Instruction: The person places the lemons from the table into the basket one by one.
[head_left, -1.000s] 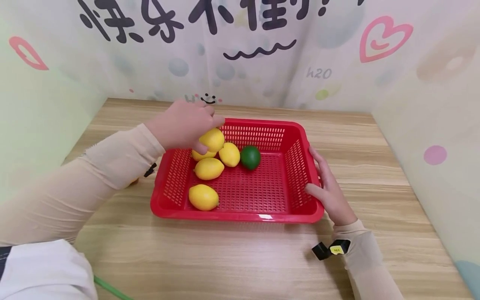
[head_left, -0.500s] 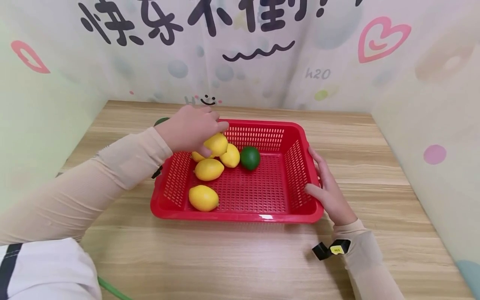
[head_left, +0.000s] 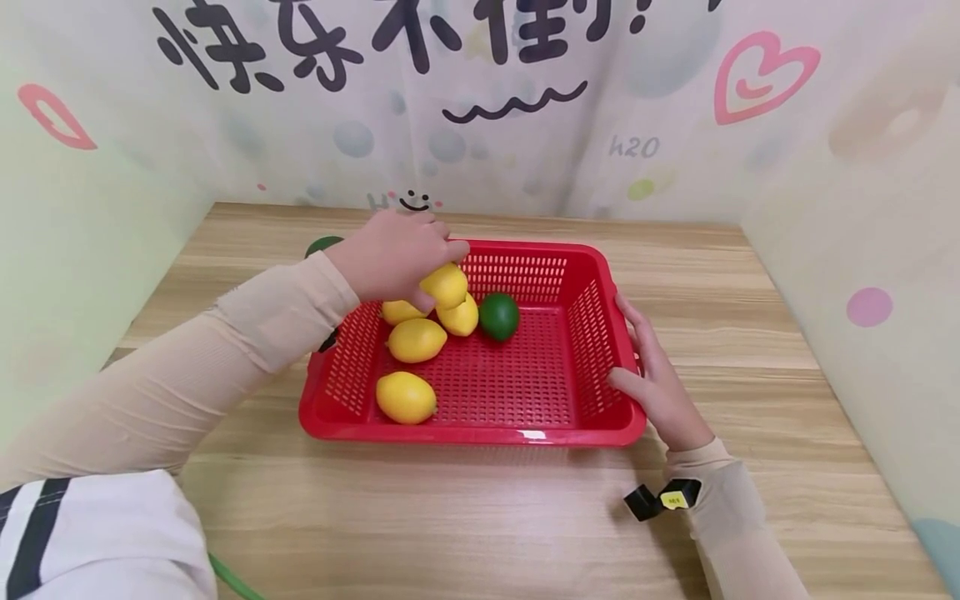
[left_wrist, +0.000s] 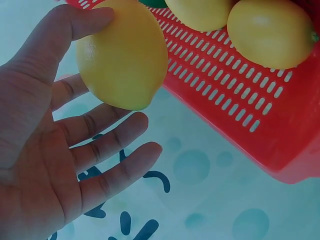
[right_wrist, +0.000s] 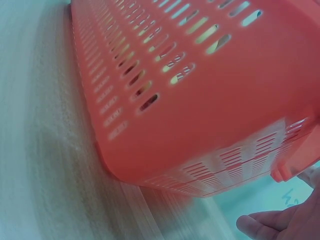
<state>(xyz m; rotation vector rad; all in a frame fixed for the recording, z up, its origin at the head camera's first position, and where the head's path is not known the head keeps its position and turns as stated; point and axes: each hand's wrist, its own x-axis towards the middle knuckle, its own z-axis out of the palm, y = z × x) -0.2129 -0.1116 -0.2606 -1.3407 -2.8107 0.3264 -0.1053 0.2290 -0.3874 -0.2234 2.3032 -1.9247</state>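
My left hand point(head_left: 393, 254) pinches a yellow lemon point(head_left: 446, 286) over the back left part of a red plastic basket point(head_left: 472, 433). In the left wrist view the thumb and forefinger hold this lemon point(left_wrist: 122, 55), while the other fingers spread beneath it. My right hand point(head_left: 660, 387) grips the basket's right end, thumb over the rim and fingers outside. Inside lie a front lemon point(head_left: 406, 397), a middle lemon point(head_left: 417, 341), two more lemons partly covered behind, and a dark green rounded fruit point(head_left: 498, 317).
The basket stands on a wood-grain table point(head_left: 480, 517). Behind my left wrist, another dark green thing point(head_left: 324, 244) shows partly past the basket's back left corner. A printed cloth point(head_left: 525, 158) hangs along the back. A green strip point(head_left: 234, 577) lies by the left sleeve.
My left hand has shifted rightward with the lemon in it, now overlapping the lemon beside the green fruit. The dark green thing behind the wrist has come into view. My right hand stays put.
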